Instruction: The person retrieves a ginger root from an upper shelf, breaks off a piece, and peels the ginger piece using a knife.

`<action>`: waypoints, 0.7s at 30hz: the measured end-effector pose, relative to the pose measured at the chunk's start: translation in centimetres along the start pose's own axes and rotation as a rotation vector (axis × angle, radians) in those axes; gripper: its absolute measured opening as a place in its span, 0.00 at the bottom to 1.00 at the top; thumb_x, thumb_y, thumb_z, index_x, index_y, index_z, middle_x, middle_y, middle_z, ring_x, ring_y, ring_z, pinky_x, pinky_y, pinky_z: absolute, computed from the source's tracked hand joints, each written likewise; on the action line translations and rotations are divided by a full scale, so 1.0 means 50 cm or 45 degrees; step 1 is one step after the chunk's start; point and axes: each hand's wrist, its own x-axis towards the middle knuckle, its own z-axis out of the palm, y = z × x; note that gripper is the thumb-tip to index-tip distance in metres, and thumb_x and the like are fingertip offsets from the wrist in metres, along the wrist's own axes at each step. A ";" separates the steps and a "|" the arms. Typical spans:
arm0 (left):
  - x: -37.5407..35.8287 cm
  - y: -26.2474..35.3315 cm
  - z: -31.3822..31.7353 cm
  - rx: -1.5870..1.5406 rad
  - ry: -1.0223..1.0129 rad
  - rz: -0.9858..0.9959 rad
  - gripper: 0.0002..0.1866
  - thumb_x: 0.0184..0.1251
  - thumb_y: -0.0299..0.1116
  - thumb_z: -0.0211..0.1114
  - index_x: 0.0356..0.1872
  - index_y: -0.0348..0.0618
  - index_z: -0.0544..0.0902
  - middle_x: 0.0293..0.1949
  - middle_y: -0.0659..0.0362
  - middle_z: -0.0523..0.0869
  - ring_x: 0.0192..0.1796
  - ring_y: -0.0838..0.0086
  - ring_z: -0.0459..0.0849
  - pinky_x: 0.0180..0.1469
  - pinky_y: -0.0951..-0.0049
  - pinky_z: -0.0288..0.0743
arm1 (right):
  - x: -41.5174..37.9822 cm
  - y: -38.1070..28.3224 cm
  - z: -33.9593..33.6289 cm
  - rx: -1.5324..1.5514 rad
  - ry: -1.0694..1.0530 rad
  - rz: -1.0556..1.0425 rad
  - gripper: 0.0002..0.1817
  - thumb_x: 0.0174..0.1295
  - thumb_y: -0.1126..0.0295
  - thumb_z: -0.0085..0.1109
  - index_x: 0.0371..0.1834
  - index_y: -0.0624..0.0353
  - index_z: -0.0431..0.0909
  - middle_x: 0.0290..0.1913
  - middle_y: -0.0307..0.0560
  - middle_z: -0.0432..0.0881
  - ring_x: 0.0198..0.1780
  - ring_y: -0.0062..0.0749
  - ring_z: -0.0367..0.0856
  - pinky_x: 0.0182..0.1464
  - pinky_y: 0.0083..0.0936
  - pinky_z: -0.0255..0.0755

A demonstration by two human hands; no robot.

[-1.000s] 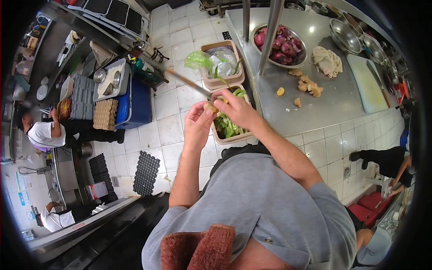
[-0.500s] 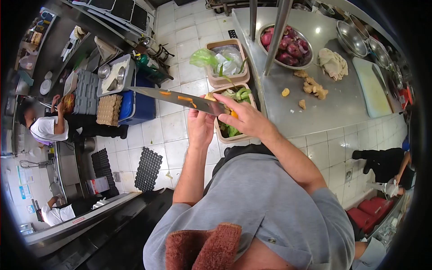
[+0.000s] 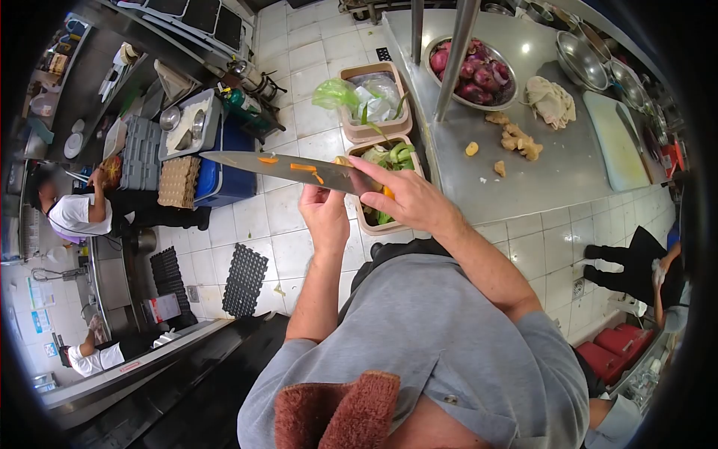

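A large kitchen knife (image 3: 284,168) extends leftward over the bins, with small orange bits on its blade. My right hand (image 3: 407,196) is closed around it at the handle end, where some yellow-orange shows. A small, pale yellow piece of ginger (image 3: 342,160) peeks out above the blade. Behind and below the blade, my left hand (image 3: 325,217) is closed, its fingertips partly hidden, and appears to pinch this ginger. Directly beneath the hands is a tan bin (image 3: 372,227) with green vegetable scraps. On the steel table lies knobby ginger root (image 3: 521,142) with smaller pieces near it.
A metal bowl of red onions (image 3: 479,75), a crumpled cloth (image 3: 552,102) and a cutting board (image 3: 612,142) are on the steel table (image 3: 479,202). A second tan bin (image 3: 374,133) holds plastic bags. Co-workers stand at left and right. Black mats (image 3: 245,280) lie on the tiles.
The knife and my left hand have shifted slightly left, with the blade a little more level. My right hand keeps its grip. The co-worker at right has moved.
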 end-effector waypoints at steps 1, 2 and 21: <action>0.000 0.002 0.000 0.061 0.007 0.036 0.09 0.64 0.21 0.65 0.44 0.35 0.80 0.41 0.61 0.84 0.42 0.81 0.81 0.47 0.80 0.75 | 0.000 -0.005 -0.003 -0.012 -0.003 -0.006 0.31 0.66 0.54 0.55 0.70 0.54 0.64 0.26 0.59 0.79 0.26 0.51 0.77 0.32 0.39 0.69; 0.001 0.004 -0.001 0.121 0.013 0.073 0.07 0.63 0.21 0.65 0.42 0.35 0.81 0.40 0.62 0.84 0.40 0.83 0.81 0.44 0.81 0.74 | 0.000 -0.009 -0.004 -0.024 -0.006 -0.012 0.31 0.66 0.55 0.55 0.70 0.54 0.64 0.27 0.59 0.79 0.26 0.52 0.77 0.32 0.40 0.70; 0.041 -0.020 -0.012 -0.491 -0.111 -0.255 0.14 0.69 0.25 0.60 0.53 0.41 0.72 0.53 0.56 0.79 0.55 0.70 0.79 0.60 0.71 0.74 | 0.022 0.018 -0.003 0.190 0.011 0.127 0.30 0.67 0.54 0.54 0.68 0.59 0.66 0.39 0.58 0.83 0.35 0.44 0.81 0.42 0.33 0.73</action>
